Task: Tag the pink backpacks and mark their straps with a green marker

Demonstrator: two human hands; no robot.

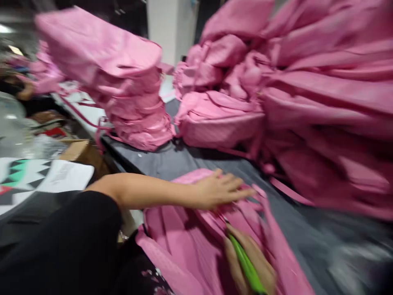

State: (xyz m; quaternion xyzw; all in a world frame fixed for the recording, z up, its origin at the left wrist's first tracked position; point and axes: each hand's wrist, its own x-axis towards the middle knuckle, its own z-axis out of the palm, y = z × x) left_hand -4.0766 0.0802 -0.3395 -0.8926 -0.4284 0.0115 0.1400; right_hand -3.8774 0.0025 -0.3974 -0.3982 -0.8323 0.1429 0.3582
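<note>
A pink backpack [190, 241] lies in front of me on the grey-covered table, with its straps toward the far right side. My left hand [222, 190] rests on the upper part of it, palm down and fingers stretched out. Closer to me, my right hand [250, 258] is wrapped around a green-handled tool [245, 262]. The tool's thin, dark metal tip points up at the pink fabric just below my left hand. Blur hides the exact shape of the tip, and I cannot tell whether it touches the cloth.
Behind the backpack stands a tall stack of pink bags [135, 98]. A large heap of pink bags [331, 102] fills the right side. A cardboard box [76, 150] and patterned sheet [46, 176] are at left. Clear plastic [359, 266] lies at lower right. Another person's arm [26, 90] shows far left.
</note>
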